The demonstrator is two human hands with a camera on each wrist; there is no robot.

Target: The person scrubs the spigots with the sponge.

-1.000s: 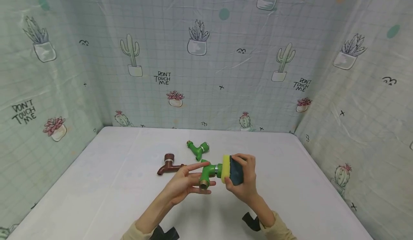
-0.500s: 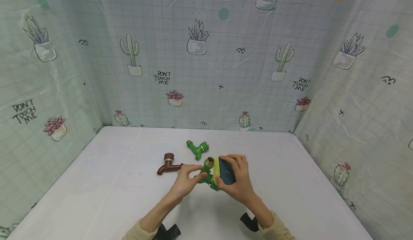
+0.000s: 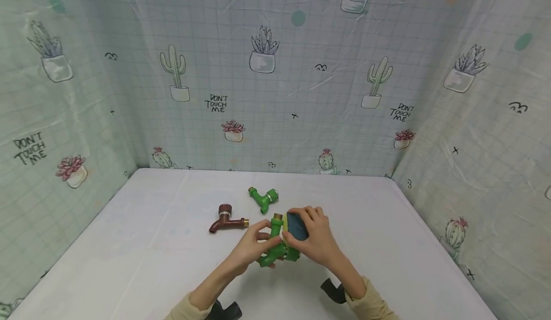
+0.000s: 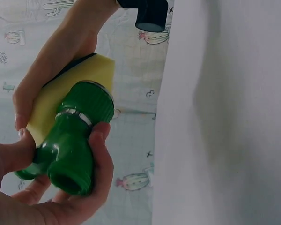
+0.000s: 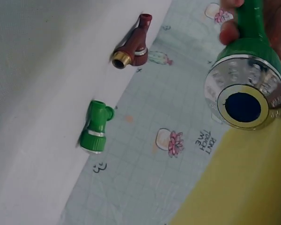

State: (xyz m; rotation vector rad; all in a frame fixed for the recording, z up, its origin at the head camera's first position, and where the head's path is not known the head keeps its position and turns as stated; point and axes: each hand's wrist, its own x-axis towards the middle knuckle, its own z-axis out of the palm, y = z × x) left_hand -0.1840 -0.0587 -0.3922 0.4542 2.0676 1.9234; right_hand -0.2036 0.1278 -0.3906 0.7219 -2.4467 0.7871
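My left hand (image 3: 251, 247) grips a green plastic tap (image 3: 276, 227), its brass threaded end pointing away from me in the head view. Thumb and fingers wrap the tap's body in the left wrist view, beside its ribbed knob (image 4: 91, 101). My right hand (image 3: 318, 241) pinches a yellow sponge (image 4: 79, 77) with a dark blue scouring layer (image 3: 297, 226). The sponge's yellow face lies right along the tap's side. In the right wrist view the knob's silver end (image 5: 243, 75) shows a blue centre, with the sponge below it.
A brown tap (image 3: 225, 222) with a brass end lies on the white table (image 3: 129, 243), left of my hands. Farther back lies a second green tap (image 3: 262, 199). Cactus-print sheets (image 3: 297, 90) enclose the table's back and sides. Black pieces (image 3: 333, 291) sit at both wrists.
The held green tap has turned, so its brass end swung from facing me to pointing away. My left fingers have curled round it. My right hand moved left with the sponge.
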